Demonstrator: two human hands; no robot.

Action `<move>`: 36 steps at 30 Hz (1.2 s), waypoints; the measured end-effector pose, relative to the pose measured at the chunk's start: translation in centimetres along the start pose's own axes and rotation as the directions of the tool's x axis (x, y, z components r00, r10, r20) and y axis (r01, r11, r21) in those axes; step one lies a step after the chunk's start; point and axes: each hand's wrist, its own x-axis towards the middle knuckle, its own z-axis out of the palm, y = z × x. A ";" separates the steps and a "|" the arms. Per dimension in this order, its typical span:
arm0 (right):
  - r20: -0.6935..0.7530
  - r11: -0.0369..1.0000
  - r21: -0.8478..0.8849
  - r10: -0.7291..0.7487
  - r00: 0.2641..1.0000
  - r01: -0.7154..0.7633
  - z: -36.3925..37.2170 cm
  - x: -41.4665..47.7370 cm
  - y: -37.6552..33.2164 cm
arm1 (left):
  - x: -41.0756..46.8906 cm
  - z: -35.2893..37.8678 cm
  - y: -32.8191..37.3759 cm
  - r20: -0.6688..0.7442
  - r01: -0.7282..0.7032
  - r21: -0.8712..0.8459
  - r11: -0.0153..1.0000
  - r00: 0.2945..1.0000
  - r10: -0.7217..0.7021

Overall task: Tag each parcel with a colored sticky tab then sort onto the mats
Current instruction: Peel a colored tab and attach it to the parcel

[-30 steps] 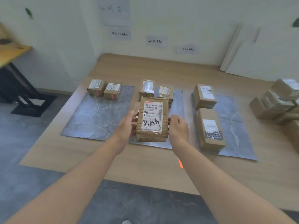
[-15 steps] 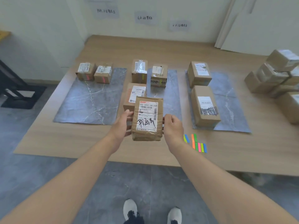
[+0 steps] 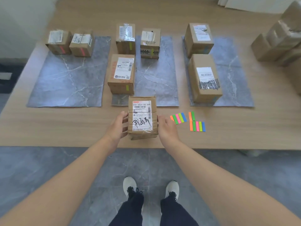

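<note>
A crumpled brown parcel (image 3: 142, 117) with a white label and black handwriting stands on the wooden table (image 3: 57, 124) near its front edge. My left hand (image 3: 118, 127) grips its left side and my right hand (image 3: 166, 128) holds its right side. Colored sticky tabs (image 3: 178, 118) lie just right of my right hand, with a second set (image 3: 197, 125) beside them. Three grey marble mats lie beyond: the left mat (image 3: 70, 75) bears two pink-tagged parcels, the middle mat (image 3: 154, 75) three green-tagged ones, the right mat (image 3: 231, 70) two parcels.
A heap of untagged brown parcels (image 3: 280, 39) sits at the table's far right. White boards lean on the wall at the back right. My feet stand on the grey tiled floor (image 3: 48, 160) below the table's front edge.
Both hands brought the parcel back from over the middle mat toward me and down to the table near its front edge. The view tilted downward, revealing the sticky tabs and my feet.
</note>
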 end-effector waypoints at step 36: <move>0.042 0.949 -0.292 -0.106 0.993 0.114 -12.1 8.4 3.0 | 1.6 13.6 5.6 -0.088 -0.277 -0.037 0.960 0.958 0.273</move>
